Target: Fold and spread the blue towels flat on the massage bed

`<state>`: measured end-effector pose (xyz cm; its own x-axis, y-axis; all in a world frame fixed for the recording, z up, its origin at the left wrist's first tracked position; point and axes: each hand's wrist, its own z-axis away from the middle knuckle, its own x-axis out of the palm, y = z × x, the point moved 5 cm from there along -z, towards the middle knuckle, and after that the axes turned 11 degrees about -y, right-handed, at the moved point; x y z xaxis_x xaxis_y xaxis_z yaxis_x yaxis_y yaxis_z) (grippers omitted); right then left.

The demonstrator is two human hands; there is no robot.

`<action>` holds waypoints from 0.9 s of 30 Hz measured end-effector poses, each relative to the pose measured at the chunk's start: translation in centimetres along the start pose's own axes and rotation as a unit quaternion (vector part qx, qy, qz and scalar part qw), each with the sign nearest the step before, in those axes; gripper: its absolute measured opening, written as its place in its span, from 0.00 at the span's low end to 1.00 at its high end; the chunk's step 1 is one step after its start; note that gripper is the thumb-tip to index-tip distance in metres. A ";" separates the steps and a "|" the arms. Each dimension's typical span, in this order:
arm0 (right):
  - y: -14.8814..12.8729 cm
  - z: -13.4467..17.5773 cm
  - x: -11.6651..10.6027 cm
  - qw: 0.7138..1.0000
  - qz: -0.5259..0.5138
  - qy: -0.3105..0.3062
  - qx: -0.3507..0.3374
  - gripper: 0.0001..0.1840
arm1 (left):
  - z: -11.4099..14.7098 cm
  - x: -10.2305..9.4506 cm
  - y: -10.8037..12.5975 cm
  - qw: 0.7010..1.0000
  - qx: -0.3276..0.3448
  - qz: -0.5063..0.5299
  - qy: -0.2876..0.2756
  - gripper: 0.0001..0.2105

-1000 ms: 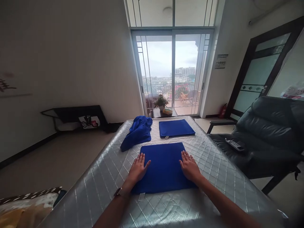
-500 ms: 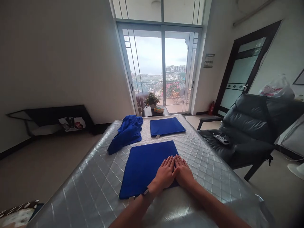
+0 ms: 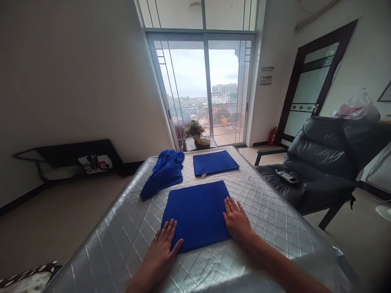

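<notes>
A blue folded cloth [image 3: 197,215] lies flat on the quilted silver cover [image 3: 265,219] in front of me. My left hand [image 3: 163,242] rests flat on the cloth's near left edge, fingers stretched out and the thumb apart. On its right edge lies my right hand [image 3: 236,217], also open, palm down. Beyond it is a second blue folded cloth [image 3: 215,162], smaller in view, with a white tag at its near edge. A crumpled blue cloth [image 3: 166,171] lies loosely heaped at the far left of the cover.
To the right stands a dark leather armchair [image 3: 324,158] with a remote control [image 3: 286,176] on its seat. A small table with a potted plant [image 3: 194,129] stands past the cover's far end, before the sliding glass door [image 3: 206,89]. A black rack [image 3: 76,156] is at the left wall.
My left hand has moved from beside my right hand across to the cloth's left edge. My right hand stays at the right edge. The view has shifted slightly.
</notes>
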<state>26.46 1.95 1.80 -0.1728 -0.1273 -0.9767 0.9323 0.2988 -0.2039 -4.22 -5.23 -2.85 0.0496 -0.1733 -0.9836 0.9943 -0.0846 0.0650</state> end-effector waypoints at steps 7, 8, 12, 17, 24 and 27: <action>0.2 3.3 1.2 0.997 -0.028 -0.069 0.007 0.36 | -0.6 -0.3 0.1 1.000 -0.015 -0.001 -0.024 0.39; 0.2 3.7 1.6 0.996 -0.036 -0.077 0.005 0.36 | -1.0 -0.6 0.5 1.000 -0.019 -0.004 -0.023 0.39; 0.4 4.3 2.1 0.996 -0.051 -0.077 0.007 0.37 | -3.0 -2.1 6.3 0.999 0.047 0.011 0.003 0.38; 0.3 4.3 1.8 0.993 -0.041 -0.107 0.012 0.37 | -5.2 -3.1 16.8 0.974 0.216 0.038 0.049 0.33; -0.1 4.5 1.0 0.991 -0.036 -0.130 0.021 0.37 | -5.0 -0.8 15.8 0.969 0.239 0.019 0.058 0.32; -0.1 4.4 1.0 0.990 -0.039 -0.130 0.025 0.37 | -3.7 -0.1 10.4 0.984 0.172 0.004 0.045 0.30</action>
<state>27.58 -2.33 1.16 -0.1634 -0.3900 -0.9062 0.9348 0.2323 -0.2686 6.41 -2.49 -2.74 0.0807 -0.0896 -0.9927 0.9042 -0.4125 0.1108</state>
